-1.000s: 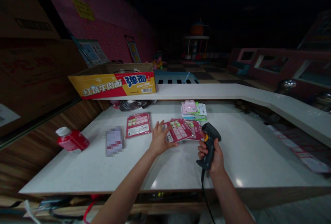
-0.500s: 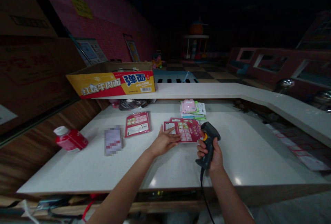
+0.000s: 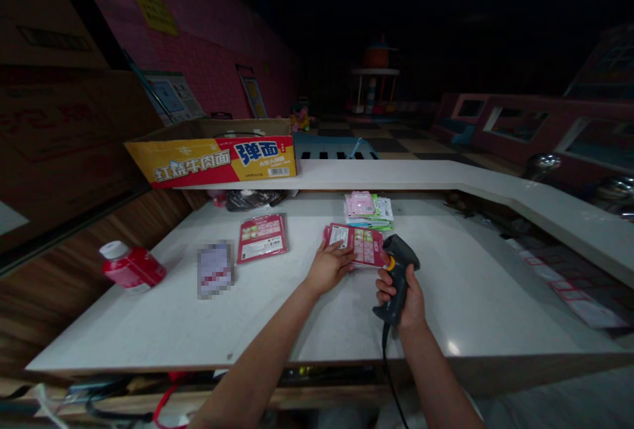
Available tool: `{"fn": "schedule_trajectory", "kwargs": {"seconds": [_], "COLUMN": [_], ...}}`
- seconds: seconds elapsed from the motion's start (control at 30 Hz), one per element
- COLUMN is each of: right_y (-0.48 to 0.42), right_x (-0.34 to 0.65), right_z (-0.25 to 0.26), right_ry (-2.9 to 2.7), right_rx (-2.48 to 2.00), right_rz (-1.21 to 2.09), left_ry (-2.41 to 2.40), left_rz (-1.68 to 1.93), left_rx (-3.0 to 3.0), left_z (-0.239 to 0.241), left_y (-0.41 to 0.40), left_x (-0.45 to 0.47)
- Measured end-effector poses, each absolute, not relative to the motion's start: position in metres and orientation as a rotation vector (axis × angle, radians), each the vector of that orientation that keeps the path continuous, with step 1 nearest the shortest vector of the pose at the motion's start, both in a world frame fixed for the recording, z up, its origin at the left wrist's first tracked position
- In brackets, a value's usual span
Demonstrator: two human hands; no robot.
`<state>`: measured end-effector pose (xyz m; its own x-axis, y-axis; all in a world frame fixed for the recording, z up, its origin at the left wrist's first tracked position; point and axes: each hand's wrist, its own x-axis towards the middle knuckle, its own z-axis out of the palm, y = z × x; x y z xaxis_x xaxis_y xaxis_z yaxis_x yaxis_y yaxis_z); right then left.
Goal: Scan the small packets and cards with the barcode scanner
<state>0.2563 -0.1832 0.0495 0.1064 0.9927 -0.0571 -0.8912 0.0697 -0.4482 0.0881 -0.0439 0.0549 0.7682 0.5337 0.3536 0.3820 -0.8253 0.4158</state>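
Observation:
In the middle of the counter lies a small stack of flat red packets with a photo grid and a white label on top. My left hand rests over the packets' left front edge, fingers stretched across them, not wrapped round. My right hand is closed round the handle of a dark grey barcode scanner, a finger by its yellow trigger. The scanner's head is beside the stack's right end, and its cable hangs over the counter's front edge. Farther left lies another pile of red packets.
Behind the stack sit pink and green packets. To the left are a blurred-out flat item and a red bottle with white cap. An open noodle carton stands on the raised ledge, which runs along the back and right.
My left hand has moved right and pushed the top red packet rightward, so the stack's edges line up more closely. The right hand with the scanner has hardly moved.

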Motion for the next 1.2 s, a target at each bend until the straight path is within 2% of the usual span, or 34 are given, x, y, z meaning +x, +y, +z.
{"fn": "schedule_trajectory", "kwargs": {"seconds": [0.13, 0.27, 0.4, 0.47, 0.53, 0.8, 1.2], "right_y": [-0.186, -0.189, -0.19, -0.191, -0.191, -0.191, -0.191], "right_x": [0.256, 0.256, 0.255, 0.255, 0.254, 0.254, 0.254], "right_z": [0.051, 0.048, 0.047, 0.048, 0.048, 0.047, 0.047], "right_ry": [-0.339, -0.343, -0.281, -0.255, -0.248, -0.245, -0.231], "right_rx": [-0.453, -0.464, -0.444, -0.44, -0.439, -0.438, -0.447], "right_rz": [1.466, 1.478, 1.501, 1.512, 1.507, 1.508, 1.498], "left_ry": [0.746, 0.991, 1.652, 2.025, 2.199, 2.385, 2.528], "left_rz": [0.686, 0.824, 1.01, 1.019, 0.963, 0.619, 0.499], "left_rx": [2.661, 2.599, 2.351, 2.156, 2.027, 1.994, 1.946], "left_z": [0.054, 0.06, 0.069, 0.072, 0.073, 0.07, 0.093], "left_y": [-0.046, -0.032, -0.008, 0.002, 0.01, 0.023, 0.02], "left_x": [0.081, 0.05, 0.002, -0.019, -0.036, -0.048, -0.049]}}
